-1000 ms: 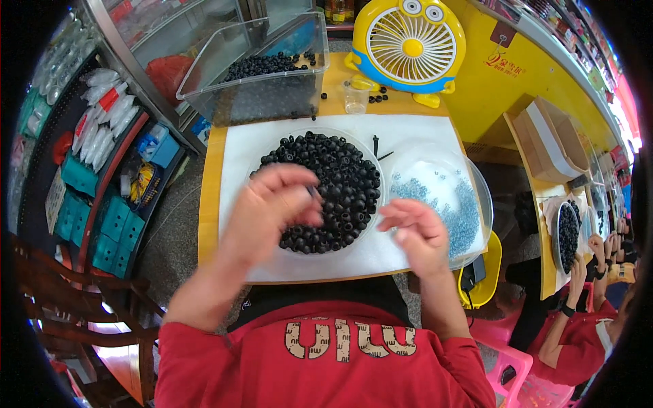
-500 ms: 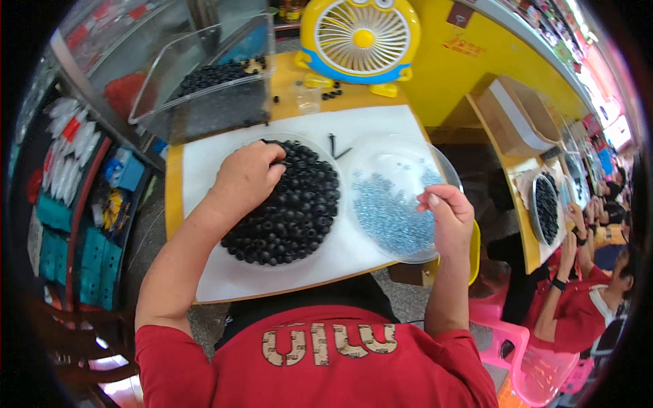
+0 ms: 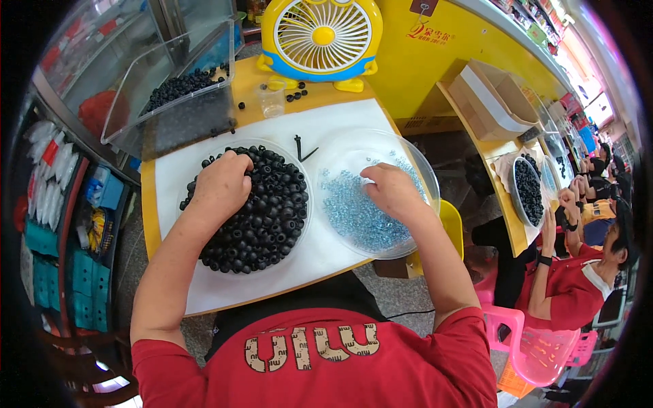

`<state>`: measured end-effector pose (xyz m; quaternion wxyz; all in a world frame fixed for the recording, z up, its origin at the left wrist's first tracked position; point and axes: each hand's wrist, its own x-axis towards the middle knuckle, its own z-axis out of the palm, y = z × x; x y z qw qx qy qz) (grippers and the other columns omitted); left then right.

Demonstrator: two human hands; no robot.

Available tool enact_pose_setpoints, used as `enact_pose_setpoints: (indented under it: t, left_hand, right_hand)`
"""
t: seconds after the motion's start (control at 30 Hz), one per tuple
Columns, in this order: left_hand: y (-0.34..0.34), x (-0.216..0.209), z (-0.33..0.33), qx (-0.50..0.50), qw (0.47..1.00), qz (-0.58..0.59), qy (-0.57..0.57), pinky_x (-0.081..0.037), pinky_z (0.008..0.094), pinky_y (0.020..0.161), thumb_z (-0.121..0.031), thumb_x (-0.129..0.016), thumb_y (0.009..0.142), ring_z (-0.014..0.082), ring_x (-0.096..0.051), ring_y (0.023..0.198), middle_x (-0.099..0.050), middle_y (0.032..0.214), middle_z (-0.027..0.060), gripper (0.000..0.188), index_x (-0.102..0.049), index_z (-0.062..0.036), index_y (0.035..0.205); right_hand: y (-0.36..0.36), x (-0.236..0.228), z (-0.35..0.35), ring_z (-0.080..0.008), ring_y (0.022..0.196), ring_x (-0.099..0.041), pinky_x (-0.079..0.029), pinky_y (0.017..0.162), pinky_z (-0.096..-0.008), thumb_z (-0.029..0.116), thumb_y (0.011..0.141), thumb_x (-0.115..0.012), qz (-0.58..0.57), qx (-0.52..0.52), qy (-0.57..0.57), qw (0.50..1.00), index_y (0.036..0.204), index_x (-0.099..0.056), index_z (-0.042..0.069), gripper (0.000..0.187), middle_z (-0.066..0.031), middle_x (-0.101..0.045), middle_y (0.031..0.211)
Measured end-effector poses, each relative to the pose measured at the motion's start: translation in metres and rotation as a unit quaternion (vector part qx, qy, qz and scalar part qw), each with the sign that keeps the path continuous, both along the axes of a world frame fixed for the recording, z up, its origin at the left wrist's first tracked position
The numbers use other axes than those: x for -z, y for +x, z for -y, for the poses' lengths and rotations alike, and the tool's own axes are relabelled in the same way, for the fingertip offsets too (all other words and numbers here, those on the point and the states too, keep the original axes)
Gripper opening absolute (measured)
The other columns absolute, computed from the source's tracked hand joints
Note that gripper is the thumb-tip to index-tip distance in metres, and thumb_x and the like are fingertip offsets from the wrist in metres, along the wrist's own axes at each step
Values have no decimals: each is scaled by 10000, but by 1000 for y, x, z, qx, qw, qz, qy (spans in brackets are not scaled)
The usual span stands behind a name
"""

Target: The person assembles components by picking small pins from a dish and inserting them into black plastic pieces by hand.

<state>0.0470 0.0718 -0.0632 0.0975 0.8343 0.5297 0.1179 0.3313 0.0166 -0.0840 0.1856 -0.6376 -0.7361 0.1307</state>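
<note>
A round clear tray heaped with black pieces (image 3: 265, 224), round with holes through them, stands on the left. My left hand (image 3: 223, 182) rests on the far side of this heap, its fingers curled together; what they hold is hidden. Beside it on the right is a shallow clear round tray (image 3: 423, 160) with small pale-blue transparent pieces (image 3: 354, 214) spread in it. My right hand (image 3: 389, 190) reaches over these, thumb and fingers pinched together; I cannot make out what is between them. Two thin black sticks (image 3: 303, 149) lie between the trays.
White sheeting (image 3: 272, 289) covers the wooden table. Behind stand a yellow-and-blue fan (image 3: 323, 41), a small clear cup (image 3: 272, 103) and a clear bin (image 3: 112, 132) with more black pieces. A yellow bucket (image 3: 451, 228) is at the right edge. A person (image 3: 571, 289) works farther right.
My right hand has moved left and in over the pale-blue pieces from the tray's right edge. My left hand stays at the black pieces, fingers still curled. The whole view has shifted.
</note>
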Motion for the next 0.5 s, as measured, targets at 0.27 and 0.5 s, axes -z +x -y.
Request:
enact_pose_setpoints:
  t: [0.27,0.5]
  left_hand:
    - [-9,-10,13,-48,989,134,-31,-432,346,716,-74,-527,700,269,-542,801,-547,842,121,197,-544,-39,893]
    - [-26,-15,38,-74,652,646,-390,-507,238,593,17,-530,743,137,-576,697,-575,867,95,210,-540,19,953]
  right_hand:
    - [-6,11,-12,-321,810,-555,-446,710,-379,73,722,-506,50,24,0,998,836,-561,43,130,-170,-579,839]
    - [5,-4,6,-298,687,-580,-454,630,-318,95,730,-539,-130,57,1,990,846,-559,46,128,-154,-594,737]
